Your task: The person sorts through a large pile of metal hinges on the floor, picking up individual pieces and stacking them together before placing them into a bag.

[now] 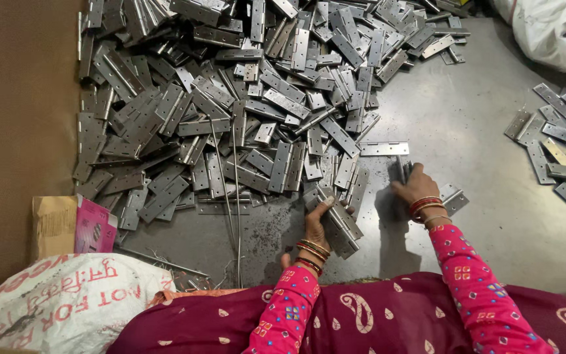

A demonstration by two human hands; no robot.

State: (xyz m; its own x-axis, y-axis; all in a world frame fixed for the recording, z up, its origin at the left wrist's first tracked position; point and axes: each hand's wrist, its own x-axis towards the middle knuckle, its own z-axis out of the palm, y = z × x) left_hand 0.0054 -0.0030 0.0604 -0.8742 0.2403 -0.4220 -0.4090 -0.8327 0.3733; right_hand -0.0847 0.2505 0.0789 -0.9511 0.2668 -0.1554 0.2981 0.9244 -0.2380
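While the left hand rests on hinges at the edge of the big pile of steel hinges, fingers curled over one, the right hand grips an upright hinge, standing it on the metal floor, perhaps to square it.

The big heap of grey steel hinges runs off the top edge; the white printed sack is cut off at the lower left.
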